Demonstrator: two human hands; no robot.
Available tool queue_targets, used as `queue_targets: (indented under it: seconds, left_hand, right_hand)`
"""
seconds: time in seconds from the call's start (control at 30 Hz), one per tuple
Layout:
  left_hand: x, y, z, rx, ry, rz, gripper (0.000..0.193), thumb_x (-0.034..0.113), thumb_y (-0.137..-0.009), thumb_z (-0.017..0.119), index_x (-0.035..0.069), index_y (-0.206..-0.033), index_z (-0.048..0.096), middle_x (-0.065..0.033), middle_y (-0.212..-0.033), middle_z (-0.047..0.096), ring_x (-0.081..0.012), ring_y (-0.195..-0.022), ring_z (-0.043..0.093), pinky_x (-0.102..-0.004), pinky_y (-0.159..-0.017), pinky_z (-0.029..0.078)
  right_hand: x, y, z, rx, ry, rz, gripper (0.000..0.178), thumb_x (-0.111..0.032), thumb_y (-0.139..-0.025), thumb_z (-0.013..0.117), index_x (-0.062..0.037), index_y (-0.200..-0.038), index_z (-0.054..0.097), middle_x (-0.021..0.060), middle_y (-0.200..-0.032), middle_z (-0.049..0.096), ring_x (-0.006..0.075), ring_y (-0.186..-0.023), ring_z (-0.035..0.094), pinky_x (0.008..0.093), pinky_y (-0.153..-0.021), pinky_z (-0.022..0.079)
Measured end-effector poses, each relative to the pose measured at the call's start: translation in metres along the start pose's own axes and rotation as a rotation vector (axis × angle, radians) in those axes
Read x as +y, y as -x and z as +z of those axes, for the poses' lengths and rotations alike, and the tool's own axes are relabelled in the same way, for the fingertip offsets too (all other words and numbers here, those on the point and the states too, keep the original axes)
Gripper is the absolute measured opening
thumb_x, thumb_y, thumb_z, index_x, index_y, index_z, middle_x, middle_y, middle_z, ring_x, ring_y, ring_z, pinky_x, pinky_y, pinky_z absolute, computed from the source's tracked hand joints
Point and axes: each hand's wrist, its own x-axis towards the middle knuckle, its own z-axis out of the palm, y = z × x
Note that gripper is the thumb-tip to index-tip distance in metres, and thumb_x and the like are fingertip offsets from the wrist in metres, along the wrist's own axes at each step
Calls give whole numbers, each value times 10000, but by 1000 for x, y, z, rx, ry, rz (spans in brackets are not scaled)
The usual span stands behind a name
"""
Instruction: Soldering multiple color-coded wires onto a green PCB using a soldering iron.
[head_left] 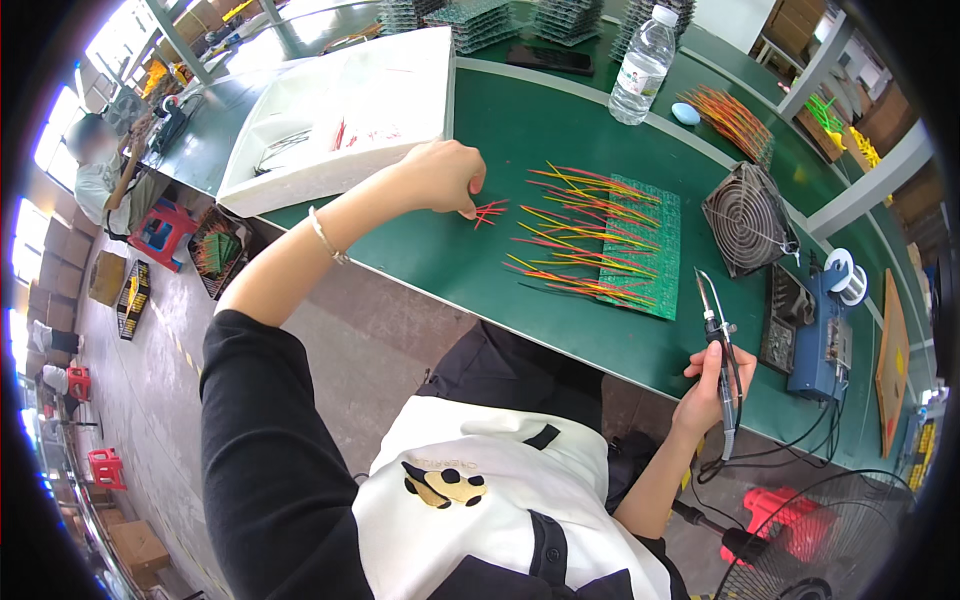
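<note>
My left hand (448,177) is closed above the green bench, just in front of the white foam box. Its fingertips pinch one end of a few short red wires (490,212), which fan out to the right. To the right lies a green circuit board panel (672,250), with rows of red and yellow wires (570,232) sticking out over its left side. At the bench's near edge, my right hand (712,392) grips a soldering iron (713,330) by its handle, tip pointing up and away from me. The iron's tip is apart from the board.
The white foam box (345,110) holds loose wires. A water bottle (643,68), a phone (550,58) and another wired board (730,122) lie farther back. A small fan (750,220), blue soldering station (822,335) and solder spool (848,280) stand right. A person sits far left.
</note>
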Motion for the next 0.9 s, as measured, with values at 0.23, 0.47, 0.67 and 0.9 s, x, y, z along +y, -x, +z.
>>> queue_targets:
  seconds: [0.23, 0.47, 0.67, 0.9]
  left_hand:
    - [-9, 17, 30, 139, 239, 70, 346, 223, -660, 687, 68, -955, 591, -79, -930, 618, -223, -845, 592, -331, -724, 462]
    - [0, 8, 28, 240, 211, 126, 209, 177, -691, 616, 59, -863, 605, -90, -839, 627, -265, -756, 598, -346, -656, 459]
    - [2, -3, 31, 186, 224, 73, 93, 125, -679, 583, 69, -737, 626, -63, -653, 626, -254, -637, 600, -346, -604, 464]
    - [0, -8, 35, 129, 173, 56, 106, 125, -683, 574, 55, -749, 619, -83, -667, 623, -252, -651, 604, -345, -595, 464]
  right_hand:
    - [4, 0, -2, -1, -37, -2, 199, -127, -821, 612, -16, -892, 462, 79, -620, 551, 91, -482, 492, 196, -464, 388]
    - [3, -1, -1, -6, -29, -12, 196, -118, -821, 611, -18, -898, 461, 82, -625, 554, 93, -486, 493, 197, -475, 392]
    - [3, 1, 1, 7, -28, -25, 149, -76, -835, 592, -12, -891, 470, 63, -627, 549, 78, -485, 458, 186, -473, 358]
    - [3, 1, 0, 10, -36, -17, 151, -79, -837, 592, -12, -893, 468, 67, -637, 552, 77, -486, 458, 186, -472, 359]
